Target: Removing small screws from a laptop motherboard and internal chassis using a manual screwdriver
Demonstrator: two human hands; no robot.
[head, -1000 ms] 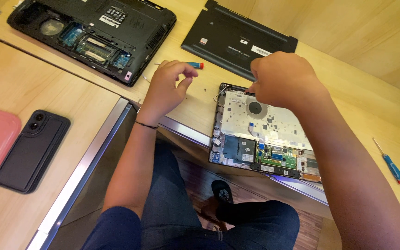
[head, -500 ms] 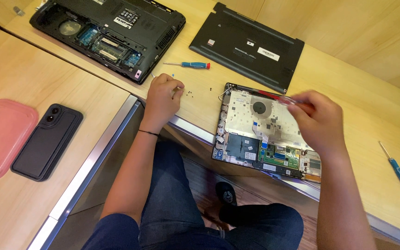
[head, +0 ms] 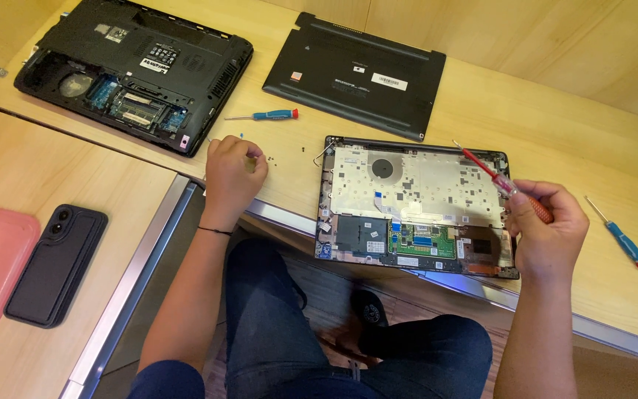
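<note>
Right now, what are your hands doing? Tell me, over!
Left hand closed by tiny screws. Right hand holds red screwdriver over opened laptop. Nothing blocking.

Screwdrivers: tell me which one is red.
The screwdriver held in the right hand is the red one; the two lying on the desk have blue handles.

This looks like a small electronics repair bench. An opened laptop (head: 415, 207) lies with its boards bare just left of the right hand's (head: 548, 229) fingers, which grip a red screwdriver (head: 500, 181). A second gutted laptop (head: 134, 70) sits beyond the left hand's (head: 232, 174) fingers, a removed cover (head: 356, 74) farther back. Two blue screwdrivers (head: 263, 115) (head: 618, 233) and loose screws (head: 278, 155) near the left fingertips lie on the wooden table (head: 526, 111).
</note>
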